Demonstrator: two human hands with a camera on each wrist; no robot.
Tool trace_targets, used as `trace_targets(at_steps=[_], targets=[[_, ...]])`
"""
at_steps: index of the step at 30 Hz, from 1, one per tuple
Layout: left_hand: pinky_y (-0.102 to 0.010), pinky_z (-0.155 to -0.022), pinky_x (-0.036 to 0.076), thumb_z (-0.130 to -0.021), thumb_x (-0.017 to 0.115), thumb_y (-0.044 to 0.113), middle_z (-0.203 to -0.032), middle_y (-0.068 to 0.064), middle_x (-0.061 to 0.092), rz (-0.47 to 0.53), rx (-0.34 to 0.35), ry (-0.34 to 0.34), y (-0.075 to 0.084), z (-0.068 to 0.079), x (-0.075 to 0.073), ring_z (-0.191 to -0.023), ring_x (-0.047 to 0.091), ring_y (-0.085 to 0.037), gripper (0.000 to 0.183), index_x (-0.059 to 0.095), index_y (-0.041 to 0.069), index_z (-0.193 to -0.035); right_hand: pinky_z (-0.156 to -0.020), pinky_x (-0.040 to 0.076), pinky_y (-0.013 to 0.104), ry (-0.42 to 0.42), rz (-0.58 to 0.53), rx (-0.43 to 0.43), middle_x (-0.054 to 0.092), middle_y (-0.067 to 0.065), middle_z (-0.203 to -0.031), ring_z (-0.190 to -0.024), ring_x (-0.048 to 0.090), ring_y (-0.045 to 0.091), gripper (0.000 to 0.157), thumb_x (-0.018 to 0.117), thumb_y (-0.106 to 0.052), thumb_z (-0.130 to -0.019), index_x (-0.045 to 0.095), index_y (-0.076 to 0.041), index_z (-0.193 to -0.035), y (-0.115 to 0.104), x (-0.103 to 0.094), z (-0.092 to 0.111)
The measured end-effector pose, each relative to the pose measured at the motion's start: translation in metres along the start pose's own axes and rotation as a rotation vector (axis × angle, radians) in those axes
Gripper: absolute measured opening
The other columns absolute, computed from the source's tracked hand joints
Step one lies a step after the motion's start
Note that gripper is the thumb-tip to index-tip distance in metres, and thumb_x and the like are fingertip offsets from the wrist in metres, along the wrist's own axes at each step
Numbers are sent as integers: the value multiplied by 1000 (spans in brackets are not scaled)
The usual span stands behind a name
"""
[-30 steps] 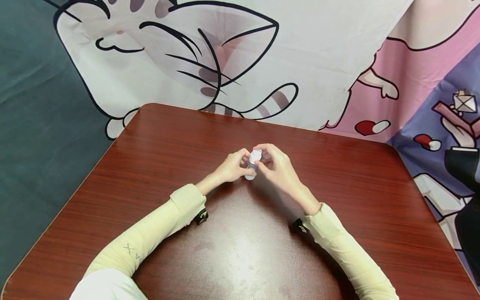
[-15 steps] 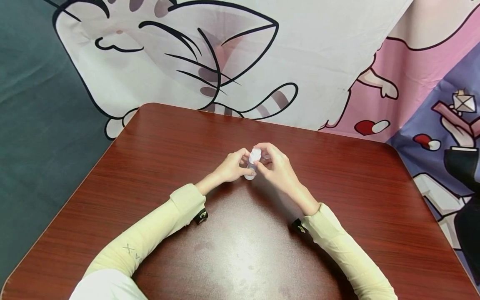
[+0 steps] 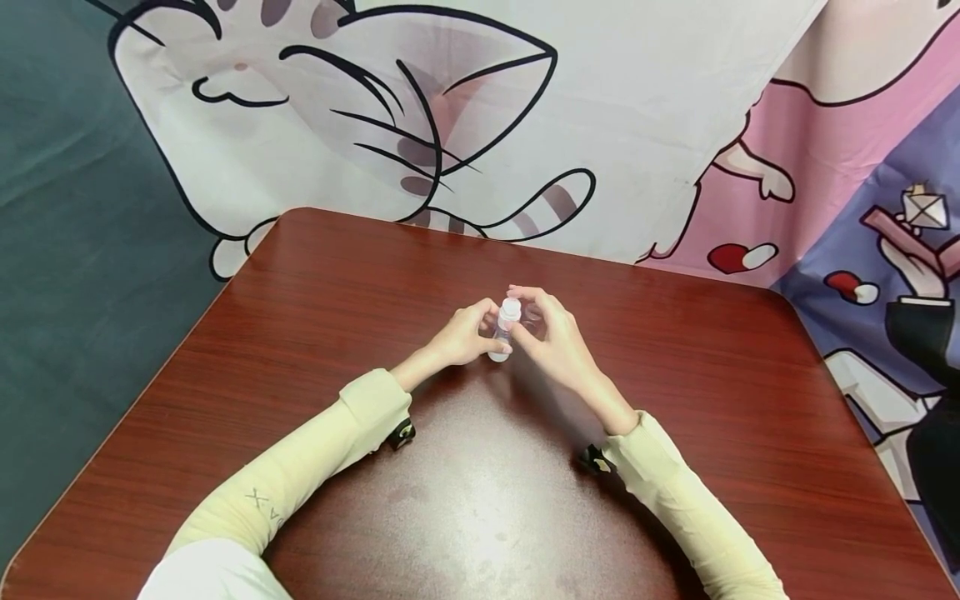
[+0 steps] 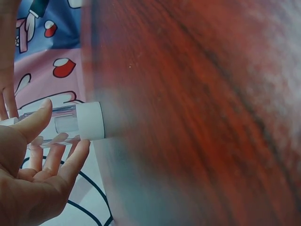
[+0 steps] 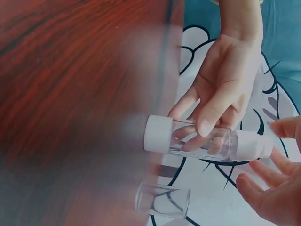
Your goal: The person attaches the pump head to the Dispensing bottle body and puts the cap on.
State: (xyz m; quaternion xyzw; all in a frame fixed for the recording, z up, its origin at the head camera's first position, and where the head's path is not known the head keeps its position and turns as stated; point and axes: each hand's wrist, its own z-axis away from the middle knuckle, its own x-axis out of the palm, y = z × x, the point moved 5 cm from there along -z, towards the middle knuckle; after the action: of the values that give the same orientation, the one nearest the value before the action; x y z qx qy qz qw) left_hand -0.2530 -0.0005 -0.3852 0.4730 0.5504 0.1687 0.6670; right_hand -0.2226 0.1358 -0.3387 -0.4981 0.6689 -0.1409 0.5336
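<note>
An upright clear bottle (image 5: 200,141) with a white base and a white top (image 5: 247,145) stands at the middle of the table. My left hand (image 3: 467,335) holds its clear body between thumb and fingers, also seen in the left wrist view. Around the white top, the right hand (image 3: 558,337) has its fingers loosely bent and spread; in the right wrist view its fingertips (image 5: 256,165) show a small gap from the top. A short clear cylindrical cover (image 5: 164,200) stands beside the bottle, partly behind the right hand in the head view.
The reddish-brown wooden table (image 3: 337,275) reaches back to a cloth backdrop (image 3: 637,125) printed with a cartoon cat. A dark object (image 3: 930,467) shows at the far right edge. Light glares off the table's near middle.
The right hand's fingers have shifted slightly around the white top, and more of the top shows now. The left hand and the bottle stay nearly in place.
</note>
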Motion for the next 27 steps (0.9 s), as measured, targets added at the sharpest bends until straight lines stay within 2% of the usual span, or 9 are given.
trace_targets(at_steps=[4, 7, 10, 15, 16, 18, 22, 27], targets=[[-39, -92, 51, -79, 78, 13, -112, -19, 67, -12, 12, 8, 0, 0, 0, -102, 64, -31, 44, 53, -1, -112, -91, 53, 41, -23, -60, 11, 59, 11, -132, -109, 63, 26, 40, 58, 2, -91, 56, -9, -129, 0, 1, -1], [-40, -91, 51, -78, 78, 12, -111, -20, 67, -8, 22, 11, 0, 0, 0, -101, 65, -31, 44, 53, -2, -111, -91, 54, 39, -32, -66, 9, 62, 13, -127, -109, 63, 28, 41, 56, 4, -91, 55, -6, -131, 0, 3, -1], [-40, -91, 52, -79, 78, 12, -110, -20, 67, -8, 26, 9, 0, 0, 0, -101, 65, -31, 43, 53, -2, -111, -90, 54, 42, -32, -59, -2, 64, 20, -119, -105, 64, 32, 41, 57, 7, -90, 55, 0, -130, -1, 3, -1], [-39, -90, 52, -79, 78, 12, -111, -19, 67, -8, 16, 2, 1, 0, 0, -101, 65, -30, 43, 53, -1, -111, -89, 54, 47, -32, -49, -25, 65, 29, -110, -100, 65, 39, 38, 60, 12, -86, 56, 9, -124, -24, 1, 0], [-39, -90, 52, -79, 78, 12, -111, -19, 67, -5, 14, -1, 1, 1, 0, -101, 65, -30, 43, 53, -1, -111, -90, 53, 47, -31, -47, -23, 65, 29, -110, -100, 66, 39, 38, 61, 12, -85, 56, 9, -123, -22, 1, 0], [-39, -91, 52, -79, 78, 12, -112, -19, 67, 2, 6, -5, 1, 1, 0, -102, 65, -30, 43, 52, -1, -112, -89, 54, 45, -24, -49, -19, 66, 27, -109, -100, 66, 37, 38, 63, 9, -85, 56, 7, -122, -18, 2, 0], [-38, -90, 52, -79, 77, 11, -112, -18, 67, 16, 1, -5, 1, 1, 0, -101, 65, -30, 43, 53, -1, -112, -88, 55, 46, -2, -45, -5, 69, 20, -104, -97, 68, 30, 39, 70, 1, -84, 59, 0, -121, 4, 4, -4], [-36, -90, 52, -79, 78, 12, -110, -18, 68, 23, 1, 4, 2, 0, 0, -99, 65, -29, 42, 53, -1, -110, -86, 56, 45, 26, -9, -7, 70, 12, -100, -92, 69, 24, 36, 75, -7, -81, 62, -6, -115, 6, 1, -8]])
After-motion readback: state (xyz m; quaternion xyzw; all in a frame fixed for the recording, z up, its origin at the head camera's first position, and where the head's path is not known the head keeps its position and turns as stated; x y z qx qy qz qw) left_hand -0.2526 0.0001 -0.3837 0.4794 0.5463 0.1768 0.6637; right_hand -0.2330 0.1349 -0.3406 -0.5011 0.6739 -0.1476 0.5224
